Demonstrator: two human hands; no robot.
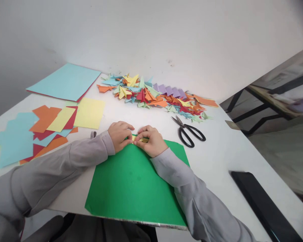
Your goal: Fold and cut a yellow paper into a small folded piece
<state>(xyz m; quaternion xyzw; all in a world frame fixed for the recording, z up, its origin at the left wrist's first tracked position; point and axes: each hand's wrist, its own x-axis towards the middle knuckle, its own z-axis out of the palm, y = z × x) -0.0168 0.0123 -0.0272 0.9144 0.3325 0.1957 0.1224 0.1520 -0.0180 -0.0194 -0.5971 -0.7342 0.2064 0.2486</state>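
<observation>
Between my two hands is a small piece of yellow paper [134, 138], mostly covered by the fingers. My left hand [120, 136] pinches its left side, and my right hand [151, 140] pinches it from the right, the fingertips of both nearly meeting. Both hands are over the far edge of a green sheet [133, 185] that lies flat at the table's front. How the yellow paper is folded cannot be made out.
Folded paper pieces in several colours [154, 95] lie along the wall. Black-handled scissors [188, 130] rest right of the hands. Loose coloured paper [17, 139] and a large blue sheet [65, 80] are left. A black object [262, 201] lies at the right edge.
</observation>
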